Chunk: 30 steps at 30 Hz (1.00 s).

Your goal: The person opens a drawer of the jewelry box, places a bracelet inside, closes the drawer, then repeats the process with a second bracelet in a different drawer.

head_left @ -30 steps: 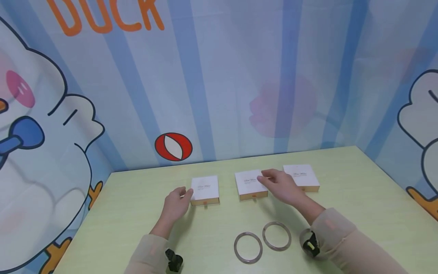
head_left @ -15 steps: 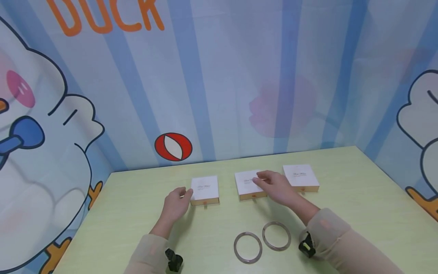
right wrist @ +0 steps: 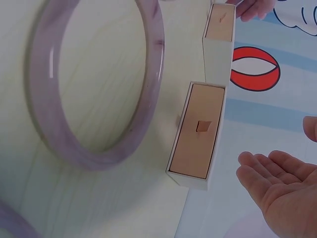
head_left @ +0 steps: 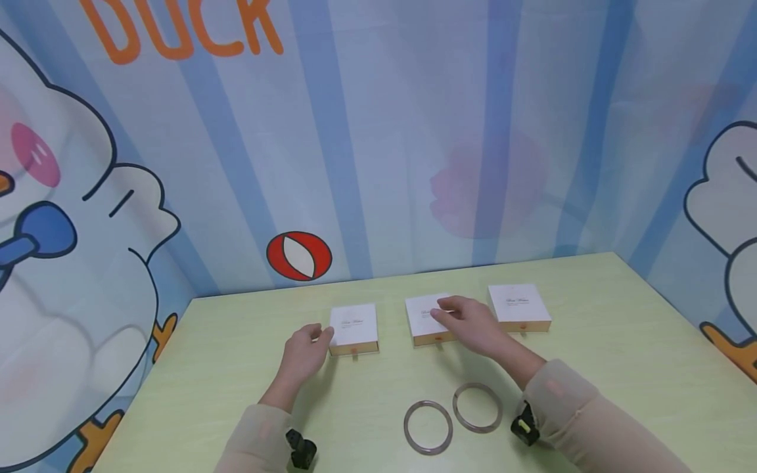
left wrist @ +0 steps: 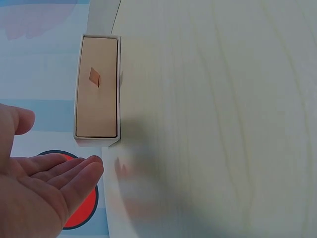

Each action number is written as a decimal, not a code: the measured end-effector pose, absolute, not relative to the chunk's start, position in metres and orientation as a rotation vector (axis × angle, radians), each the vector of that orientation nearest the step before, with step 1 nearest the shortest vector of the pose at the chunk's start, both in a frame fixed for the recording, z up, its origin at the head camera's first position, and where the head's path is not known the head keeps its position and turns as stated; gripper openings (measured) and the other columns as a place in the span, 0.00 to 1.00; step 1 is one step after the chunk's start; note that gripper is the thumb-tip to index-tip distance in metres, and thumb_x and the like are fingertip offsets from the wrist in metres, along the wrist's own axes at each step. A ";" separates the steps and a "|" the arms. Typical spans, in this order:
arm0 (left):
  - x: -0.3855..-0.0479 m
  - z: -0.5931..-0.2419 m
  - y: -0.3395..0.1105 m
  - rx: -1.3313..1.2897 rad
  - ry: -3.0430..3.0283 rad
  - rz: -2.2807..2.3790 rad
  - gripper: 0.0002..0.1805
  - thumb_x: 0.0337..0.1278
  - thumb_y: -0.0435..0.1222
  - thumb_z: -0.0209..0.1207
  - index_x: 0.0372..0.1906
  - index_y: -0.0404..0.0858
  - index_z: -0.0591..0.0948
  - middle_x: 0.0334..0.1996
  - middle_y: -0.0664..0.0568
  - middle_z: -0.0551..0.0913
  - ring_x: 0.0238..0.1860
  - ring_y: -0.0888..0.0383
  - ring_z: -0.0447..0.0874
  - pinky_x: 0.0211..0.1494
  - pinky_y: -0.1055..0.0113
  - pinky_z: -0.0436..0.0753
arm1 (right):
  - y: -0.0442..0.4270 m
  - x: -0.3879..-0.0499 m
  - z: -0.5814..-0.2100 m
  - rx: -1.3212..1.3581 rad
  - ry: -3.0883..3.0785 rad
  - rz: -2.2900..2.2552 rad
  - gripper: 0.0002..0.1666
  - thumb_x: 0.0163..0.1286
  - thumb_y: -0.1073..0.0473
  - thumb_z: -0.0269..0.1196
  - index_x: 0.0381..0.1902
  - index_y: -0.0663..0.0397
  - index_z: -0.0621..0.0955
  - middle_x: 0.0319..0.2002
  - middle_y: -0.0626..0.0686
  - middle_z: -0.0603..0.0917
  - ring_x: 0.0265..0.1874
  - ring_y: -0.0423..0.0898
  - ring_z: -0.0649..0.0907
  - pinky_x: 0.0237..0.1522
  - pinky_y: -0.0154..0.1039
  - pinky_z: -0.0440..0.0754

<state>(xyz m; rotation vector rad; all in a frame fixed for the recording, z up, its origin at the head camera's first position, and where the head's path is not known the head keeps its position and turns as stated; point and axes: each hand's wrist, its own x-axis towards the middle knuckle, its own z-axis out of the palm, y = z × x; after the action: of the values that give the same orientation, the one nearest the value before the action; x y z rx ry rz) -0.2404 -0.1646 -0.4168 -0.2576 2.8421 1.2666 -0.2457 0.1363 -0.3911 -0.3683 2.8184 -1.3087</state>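
My left hand (head_left: 305, 351) is beside the left edge of a flat white box (head_left: 353, 323); whether it touches is unclear in the head view. In the left wrist view its fingers are loosely extended with nothing in them, and the box's tan drawer front (left wrist: 97, 111) with a small pull tab shows. My right hand (head_left: 476, 325) hovers at the right side of the middle white box (head_left: 418, 317), partly covering it, fingers relaxed and holding nothing. A third white box (head_left: 519, 302) is to its right. Two pale purple-grey bangles (head_left: 407, 427) lie nearer me, one enlarged in the right wrist view.
The boxes stand in a row toward the back of a pale yellow-green table (head_left: 236, 368). A printed curtain (head_left: 390, 164) with blue stripes rises behind it. Small black wrist cameras (head_left: 301, 452) hang below both sleeves.
My right hand has moved a little left, covering more of the middle box and uncovering the right one. My left hand, the boxes and the bangles have stayed put.
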 end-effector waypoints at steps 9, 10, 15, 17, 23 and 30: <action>-0.242 -0.419 -0.164 -0.289 2.829 1.256 0.31 0.68 0.47 0.47 0.65 0.29 0.66 0.63 0.35 0.71 0.64 0.40 0.68 0.62 0.48 0.71 | 0.129 -0.245 -0.392 -0.339 2.782 -1.326 0.31 0.70 0.44 0.54 0.61 0.62 0.74 0.57 0.60 0.79 0.53 0.55 0.79 0.48 0.46 0.79; -0.242 -0.419 -0.164 -0.292 2.829 1.256 0.31 0.68 0.47 0.47 0.65 0.29 0.66 0.63 0.35 0.71 0.64 0.40 0.68 0.62 0.48 0.71 | 0.128 -0.245 -0.392 -0.342 2.782 -1.329 0.31 0.71 0.45 0.54 0.60 0.62 0.74 0.57 0.60 0.79 0.53 0.55 0.79 0.48 0.46 0.80; -0.243 -0.419 -0.163 -0.302 2.827 1.260 0.30 0.68 0.47 0.47 0.65 0.29 0.67 0.63 0.36 0.71 0.64 0.40 0.68 0.62 0.48 0.71 | 0.125 -0.245 -0.392 -0.363 2.780 -1.343 0.30 0.71 0.46 0.54 0.60 0.64 0.74 0.57 0.61 0.79 0.52 0.55 0.80 0.47 0.45 0.80; -0.243 -0.419 -0.163 -0.303 2.826 1.262 0.30 0.68 0.47 0.47 0.65 0.29 0.67 0.63 0.35 0.71 0.64 0.40 0.68 0.62 0.48 0.71 | 0.124 -0.245 -0.392 -0.365 2.776 -1.347 0.30 0.71 0.46 0.54 0.60 0.64 0.74 0.57 0.61 0.79 0.53 0.55 0.80 0.47 0.45 0.80; -0.244 -0.419 -0.164 -0.294 2.835 1.245 0.30 0.68 0.47 0.48 0.65 0.28 0.67 0.62 0.35 0.72 0.63 0.40 0.69 0.61 0.48 0.71 | 0.118 -0.247 -0.395 -0.386 2.772 -1.356 0.29 0.71 0.48 0.55 0.60 0.63 0.74 0.57 0.61 0.79 0.52 0.54 0.80 0.47 0.44 0.80; -0.244 -0.420 -0.164 -0.290 2.845 1.235 0.30 0.67 0.46 0.49 0.64 0.28 0.68 0.60 0.35 0.74 0.62 0.41 0.70 0.61 0.48 0.71 | 0.111 -0.247 -0.397 -0.404 2.777 -1.355 0.28 0.70 0.49 0.56 0.59 0.64 0.75 0.57 0.61 0.79 0.52 0.55 0.81 0.48 0.45 0.80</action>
<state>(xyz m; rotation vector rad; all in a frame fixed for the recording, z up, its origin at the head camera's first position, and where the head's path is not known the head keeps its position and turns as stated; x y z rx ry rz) -0.2439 -0.1637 -0.4201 -0.2905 2.8447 1.2349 -0.2468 0.1108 -0.3966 -0.4038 2.7765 -1.3553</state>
